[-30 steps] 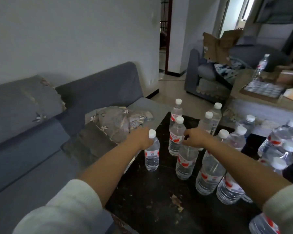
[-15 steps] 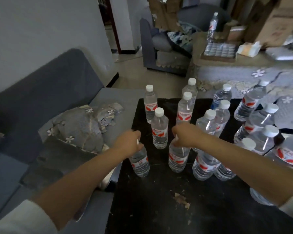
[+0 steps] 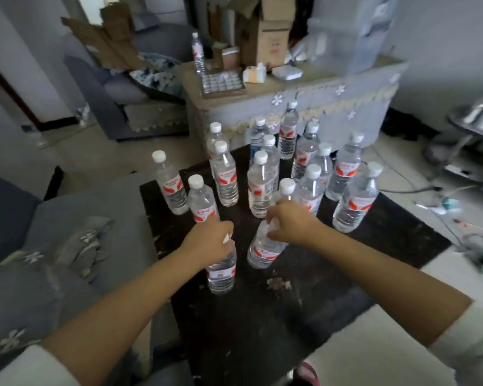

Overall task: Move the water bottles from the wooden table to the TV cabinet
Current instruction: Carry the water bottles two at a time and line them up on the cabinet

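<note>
Left hand (image 3: 207,243) now grips the neck of the water bottle (image 3: 221,271) beneath it; right hand (image 3: 292,224) clasps a tilted bottle (image 3: 264,246) just beside. A second ago both were only reaching; lifting can begin, with the TV cabinet (image 3: 304,87) beyond the desk (image 3: 262,316).

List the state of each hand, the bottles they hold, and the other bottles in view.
Left hand: grips the top of a bottle.
Left bottle: upright, on the dark table.
Right hand: grips a bottle's neck.
Right bottle: tilted, capped.
Remaining bottles: upright, capped, on the table.
Single bottle: upright on the cabinet.
Cardboard box: flaps open.
</note>
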